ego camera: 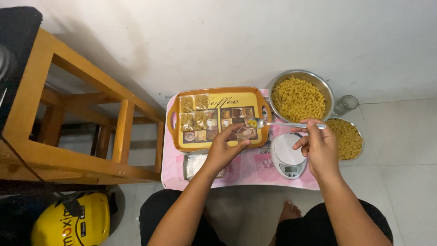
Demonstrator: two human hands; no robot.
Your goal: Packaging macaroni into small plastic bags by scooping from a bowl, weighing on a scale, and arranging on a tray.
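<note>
The right hand (318, 143) pinches the handle end of a metal spoon (284, 123) between thumb and fingertips, holding it level; its bowl, carrying a little yellow macaroni, points toward nine o'clock and hovers just above the mouth of a small clear pouch (242, 133). The left hand (223, 150) holds that pouch with thumb and fingers curled around it, the mouth kept open and facing up, over the near right corner of the orange tray (218, 91).

The step in hand looks like filling: a spoonful is about to go into the pouch. The next move calls for a slight roll of the spoon so the pasta drops inside, while the left hand keeps the opening wide and steady.

Outward from there, four filled packets (194, 112) lie on the tray at about ten o'clock of the pouch. A white kitchen scale (286, 155) sits at five o'clock of it, just under the right hand. A large steel bowl of macaroni (298, 99) stands at one o'clock, a smaller bowl of macaroni (348, 136) at three o'clock beyond the right hand. All rest on a low pink table (248, 173).
</note>
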